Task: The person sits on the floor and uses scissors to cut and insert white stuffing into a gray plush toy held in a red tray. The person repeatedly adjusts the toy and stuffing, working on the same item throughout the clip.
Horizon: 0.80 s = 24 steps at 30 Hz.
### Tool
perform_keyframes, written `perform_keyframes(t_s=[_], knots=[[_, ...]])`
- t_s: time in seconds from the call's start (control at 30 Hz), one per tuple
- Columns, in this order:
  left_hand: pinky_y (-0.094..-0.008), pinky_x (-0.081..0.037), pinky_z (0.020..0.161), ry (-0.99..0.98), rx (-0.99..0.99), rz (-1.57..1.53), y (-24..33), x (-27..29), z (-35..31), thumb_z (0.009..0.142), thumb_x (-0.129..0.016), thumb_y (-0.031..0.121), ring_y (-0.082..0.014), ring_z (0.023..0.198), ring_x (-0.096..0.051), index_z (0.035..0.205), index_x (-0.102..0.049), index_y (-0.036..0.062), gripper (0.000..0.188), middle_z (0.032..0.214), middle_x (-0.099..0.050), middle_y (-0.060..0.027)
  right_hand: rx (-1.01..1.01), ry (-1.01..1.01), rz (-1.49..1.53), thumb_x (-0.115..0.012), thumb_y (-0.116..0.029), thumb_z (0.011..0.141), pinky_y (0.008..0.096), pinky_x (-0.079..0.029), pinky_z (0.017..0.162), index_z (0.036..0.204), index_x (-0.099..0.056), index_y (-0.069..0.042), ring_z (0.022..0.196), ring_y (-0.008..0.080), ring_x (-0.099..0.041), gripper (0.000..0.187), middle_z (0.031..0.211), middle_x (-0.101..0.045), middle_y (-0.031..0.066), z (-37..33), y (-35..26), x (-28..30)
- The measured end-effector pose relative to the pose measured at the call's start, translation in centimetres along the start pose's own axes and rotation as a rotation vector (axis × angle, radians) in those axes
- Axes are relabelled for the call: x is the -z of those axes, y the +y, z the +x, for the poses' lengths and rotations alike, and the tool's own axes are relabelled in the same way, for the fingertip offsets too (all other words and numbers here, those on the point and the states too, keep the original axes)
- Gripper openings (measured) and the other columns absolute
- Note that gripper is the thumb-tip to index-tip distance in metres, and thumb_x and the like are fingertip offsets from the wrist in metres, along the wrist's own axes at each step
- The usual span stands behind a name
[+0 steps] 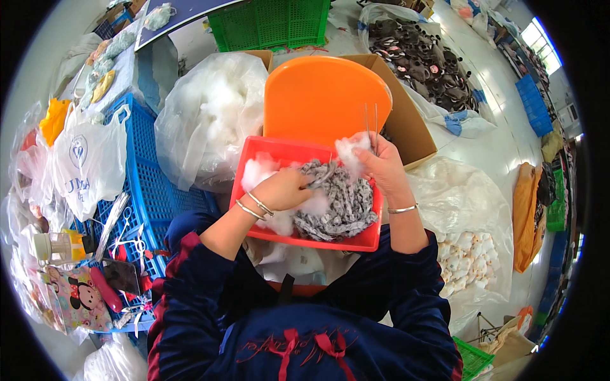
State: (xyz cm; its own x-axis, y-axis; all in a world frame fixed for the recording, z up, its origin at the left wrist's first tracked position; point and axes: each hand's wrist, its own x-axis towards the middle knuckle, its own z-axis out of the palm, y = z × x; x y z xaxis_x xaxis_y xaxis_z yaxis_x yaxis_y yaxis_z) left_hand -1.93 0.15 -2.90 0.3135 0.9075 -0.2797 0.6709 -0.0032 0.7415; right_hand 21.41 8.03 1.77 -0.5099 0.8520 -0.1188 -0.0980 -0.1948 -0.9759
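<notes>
On my lap rests a shallow red tray. Inside it is a heap of small mottled-grey plush pieces, with loose white stuffing along its left side. My left hand reaches over the tray, its fingers closed on one grey plush piece at the top of the heap. At the tray's far right corner my right hand pinches a tuft of white stuffing. That same hand also holds metal tweezers, whose two thin prongs point away from me.
Beyond the tray stands an orange stool, beside a cardboard box. A clear bag of stuffing is at the left, near blue crates with scissors on top. Bags of dark plush pieces and white pieces lie at the right.
</notes>
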Motion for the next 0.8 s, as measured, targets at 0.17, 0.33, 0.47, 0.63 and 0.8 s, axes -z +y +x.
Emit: perform_keyframes(t_s=[0.17, 0.33, 0.47, 0.63, 0.8], knots=[[-0.0278, -0.048, 0.051, 0.267, 0.095, -0.288, 2.0, 2.7, -0.4, 0.091, -0.061, 0.023, -0.0118, 0.053, -0.061, 0.079, -0.066, 0.0013, 0.025, 0.063, -0.062, -0.0041, 0.061, 0.052, 0.044, -0.068, -0.011, 0.087, 0.0176, -0.036, 0.046, 0.109, -0.06, -0.002, 0.056, 0.0022, -0.05, 0.025, 0.084, -0.062, -0.0006, 0.0, 0.4, 0.8], [-0.0218, -0.047, 0.054, 0.258, -0.022, -1.025, 4.7, 1.9, -1.3, 0.096, -0.059, 0.02, -0.0091, 0.062, -0.062, 0.086, -0.066, 0.0031, 0.021, 0.071, -0.064, -0.0008, 0.057, -0.054, 0.006, -0.068, -0.007, 0.086, 0.0188, -0.045, 0.058, 0.104, -0.057, -0.002, 0.069, 0.0047, -0.058, 0.022, 0.087, -0.062, 0.0007, -0.3, -0.1, -1.7], [-0.023, -0.049, 0.062, 0.323, -0.094, -1.03, 6.2, 1.5, -1.0, 0.096, -0.06, 0.02, -0.0102, 0.067, -0.063, 0.089, -0.066, 0.0031, 0.019, 0.081, -0.066, -0.0013, 0.121, -0.072, 0.083, -0.064, -0.008, 0.089, 0.019, -0.043, 0.053, 0.115, -0.052, -0.001, 0.064, 0.0039, -0.055, 0.029, 0.092, -0.061, 0.0023, 0.0, 0.7, -3.0], [-0.0319, -0.056, 0.071, 0.425, -0.134, -1.331, 5.2, 2.1, -0.7, 0.097, -0.057, 0.014, -0.015, 0.08, -0.066, 0.091, -0.066, 0.0007, 0.017, 0.094, -0.068, -0.0064, -0.007, -0.093, 0.228, -0.062, -0.008, 0.09, 0.019, -0.037, 0.043, 0.111, -0.052, -0.001, 0.051, 0.0033, -0.047, 0.024, 0.089, -0.062, 0.0041, 0.1, 0.9, -3.4], [-0.0286, -0.051, 0.062, 0.47, -0.112, -1.331, 4.1, 2.9, -1.1, 0.096, -0.06, 0.016, -0.0142, 0.072, -0.064, 0.084, -0.064, 0.0046, 0.017, 0.081, -0.065, -0.0036, -0.043, -0.054, 0.16, -0.063, -0.008, 0.09, 0.0192, -0.036, 0.043, 0.111, -0.053, -0.001, 0.047, 0.004, -0.044, 0.024, 0.082, -0.064, 0.0052, 0.1, 1.7, -3.2]])
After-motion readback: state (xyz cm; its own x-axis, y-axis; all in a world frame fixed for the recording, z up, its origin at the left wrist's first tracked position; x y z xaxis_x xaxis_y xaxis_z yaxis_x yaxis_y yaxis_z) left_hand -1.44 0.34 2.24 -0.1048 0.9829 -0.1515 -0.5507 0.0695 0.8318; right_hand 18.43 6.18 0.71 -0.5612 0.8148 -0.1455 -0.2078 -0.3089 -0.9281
